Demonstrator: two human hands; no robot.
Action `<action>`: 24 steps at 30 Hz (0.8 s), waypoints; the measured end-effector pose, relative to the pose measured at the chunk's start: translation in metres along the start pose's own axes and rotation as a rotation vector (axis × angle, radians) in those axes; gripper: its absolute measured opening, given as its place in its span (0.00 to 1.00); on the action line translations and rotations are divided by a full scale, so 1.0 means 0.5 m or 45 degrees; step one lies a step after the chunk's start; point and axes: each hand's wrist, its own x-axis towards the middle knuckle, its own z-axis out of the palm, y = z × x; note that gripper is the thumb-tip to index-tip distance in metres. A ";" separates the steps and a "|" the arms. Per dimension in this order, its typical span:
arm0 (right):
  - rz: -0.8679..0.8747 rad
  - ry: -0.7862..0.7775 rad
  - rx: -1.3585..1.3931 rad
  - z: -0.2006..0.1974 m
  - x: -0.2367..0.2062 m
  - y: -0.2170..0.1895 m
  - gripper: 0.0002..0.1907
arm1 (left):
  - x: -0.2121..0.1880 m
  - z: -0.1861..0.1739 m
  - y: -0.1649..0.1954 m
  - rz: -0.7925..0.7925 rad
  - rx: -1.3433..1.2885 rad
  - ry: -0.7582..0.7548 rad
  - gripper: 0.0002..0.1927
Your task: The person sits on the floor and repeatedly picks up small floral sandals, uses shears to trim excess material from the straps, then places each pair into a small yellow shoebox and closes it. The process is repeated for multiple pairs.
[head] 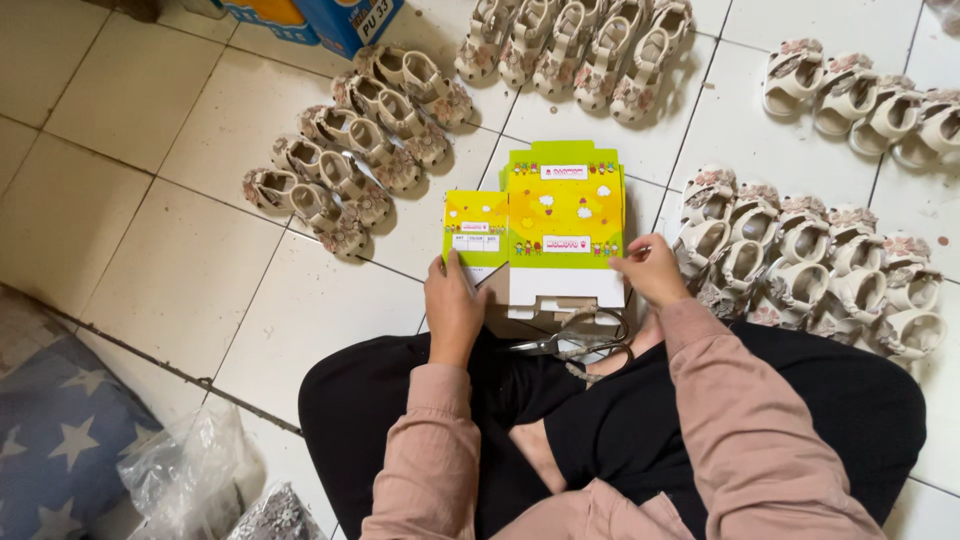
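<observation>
Now, from the head camera: the person sits cross-legged on the tiled floor [150,250] with a flat yellow-and-green shoe box [560,225] laid out just past the knees. It is only part-way folded, I'd say: the printed top panel lies flat, the side flap on the left is spread out, and the white inner walls near the lap are not yet standing. The left hand [452,305] presses down on the lower edge of that left flap, fingers curled over the cardboard, a grip closed on the box. The right hand [648,270] pinches the right edge of the box between thumb and fingers, closed on it as well. A pair of scissors [578,343] rests on the lap, touching neither hand.

Around the box, rows of small beige sandals with flower trim wait on the floor: one row to the left [350,150], one above [575,45], more to the right [810,265]. No sandal is in the box yet. A blue carton [345,20] sits at the top edge, clear plastic bags [190,470] at lower left.
</observation>
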 end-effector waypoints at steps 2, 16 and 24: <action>0.025 0.048 0.013 0.001 -0.004 -0.006 0.32 | -0.004 -0.005 0.011 -0.018 -0.002 0.010 0.50; -0.423 -0.504 -0.265 0.077 -0.217 -0.076 0.30 | -0.031 0.045 0.049 -0.304 -0.827 -0.465 0.45; 0.150 -0.208 1.309 0.078 -0.144 -0.109 0.24 | -0.044 0.052 -0.001 -0.542 -2.063 -0.559 0.31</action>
